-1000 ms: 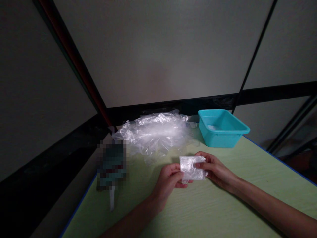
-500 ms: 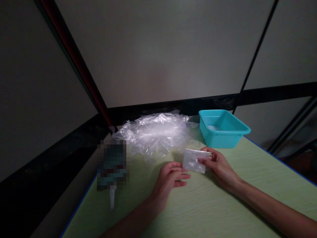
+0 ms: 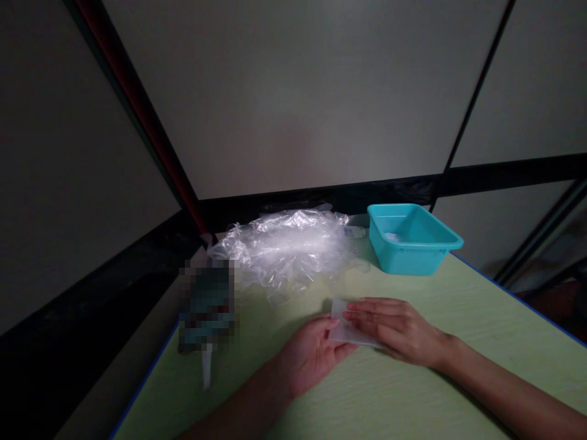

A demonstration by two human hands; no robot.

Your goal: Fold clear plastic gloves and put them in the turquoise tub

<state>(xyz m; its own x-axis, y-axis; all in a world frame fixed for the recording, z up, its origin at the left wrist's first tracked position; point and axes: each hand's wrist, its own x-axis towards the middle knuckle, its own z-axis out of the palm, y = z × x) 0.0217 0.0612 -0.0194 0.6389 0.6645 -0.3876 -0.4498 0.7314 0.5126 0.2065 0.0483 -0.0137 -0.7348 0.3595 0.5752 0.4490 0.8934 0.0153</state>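
Note:
A small folded clear plastic bag (image 3: 346, 335) lies flat between my two hands, above the middle of the table. My left hand (image 3: 308, 355) is turned palm up and grips its left edge, with part of the fingers hidden behind the plastic. Stretched out over its top is my right hand (image 3: 406, 330), palm down, fingers flat against the plastic and covering much of it. Behind the hands sits a loose heap of crumpled clear plastic bags (image 3: 293, 247).
A turquoise plastic basin (image 3: 413, 256) stands at the back right, with something pale inside. At the left edge of the green table (image 3: 413, 403) is a blurred-out dark item (image 3: 208, 305) with a white strip (image 3: 207, 366) below it. Cabinet panels (image 3: 312, 110) rise behind.
My right hand has gone from pinching the folded bag's right side to lying flat over it. The bag has come lower and tilted flat, and my left hand has turned palm up and taken hold.

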